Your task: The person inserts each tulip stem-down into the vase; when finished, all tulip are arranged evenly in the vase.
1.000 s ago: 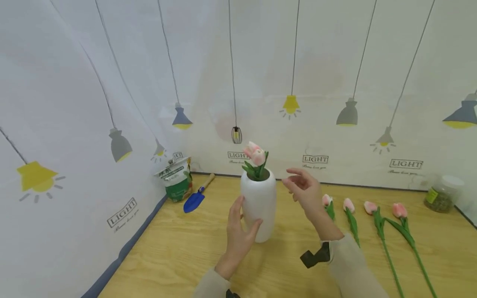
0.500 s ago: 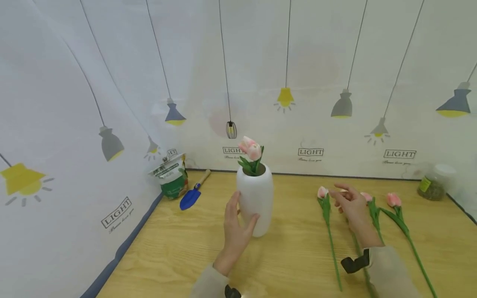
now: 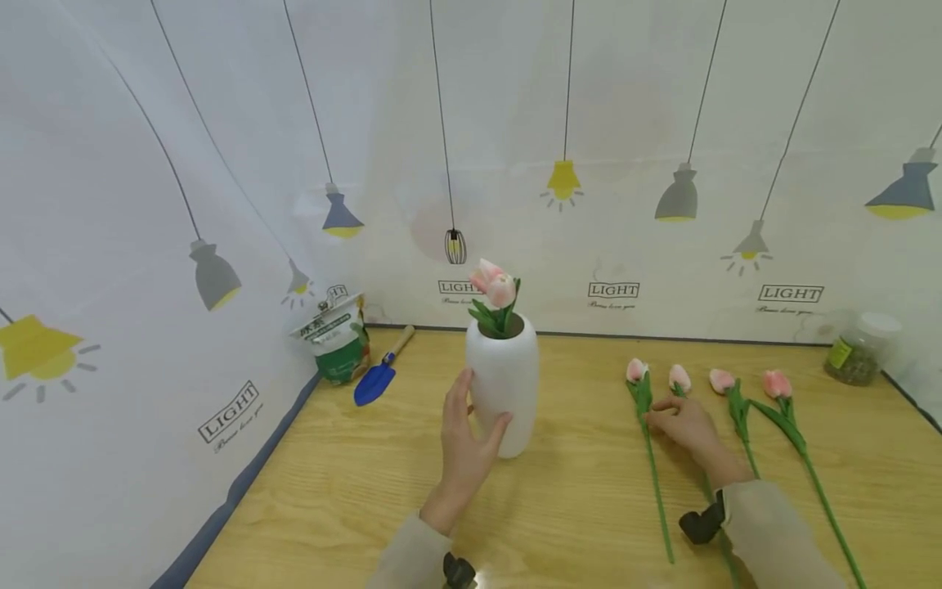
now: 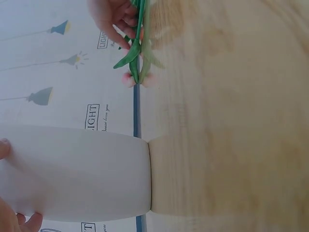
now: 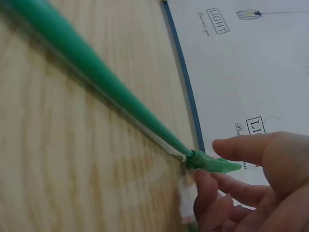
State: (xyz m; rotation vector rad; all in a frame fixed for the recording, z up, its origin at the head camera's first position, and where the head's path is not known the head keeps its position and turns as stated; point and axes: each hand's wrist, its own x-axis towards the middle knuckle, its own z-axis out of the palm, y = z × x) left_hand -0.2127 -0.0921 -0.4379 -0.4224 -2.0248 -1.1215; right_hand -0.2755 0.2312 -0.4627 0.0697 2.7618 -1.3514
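This is a small screened-off work area, but whether in a home, a shop or a studio cannot be told. White sheeting [image 3: 640, 82] printed with hanging lamps [image 3: 675, 196] borders the wood-grain bench [image 3: 574, 507], which carries a blue trowel [image 3: 375, 384], a printed pouch [image 3: 340, 348], a lidded jar [image 3: 863, 350], a white vase [image 3: 508, 376] and pink tulips [image 3: 776, 384].

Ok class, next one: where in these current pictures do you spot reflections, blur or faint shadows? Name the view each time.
Left wrist view: the glossy tabletop faintly mirrors the tulip leaves; right wrist view: the green stem looks soft towards the upper left, probably from closeness to the lens; head view: only soft, faint shadows on the tabletop.
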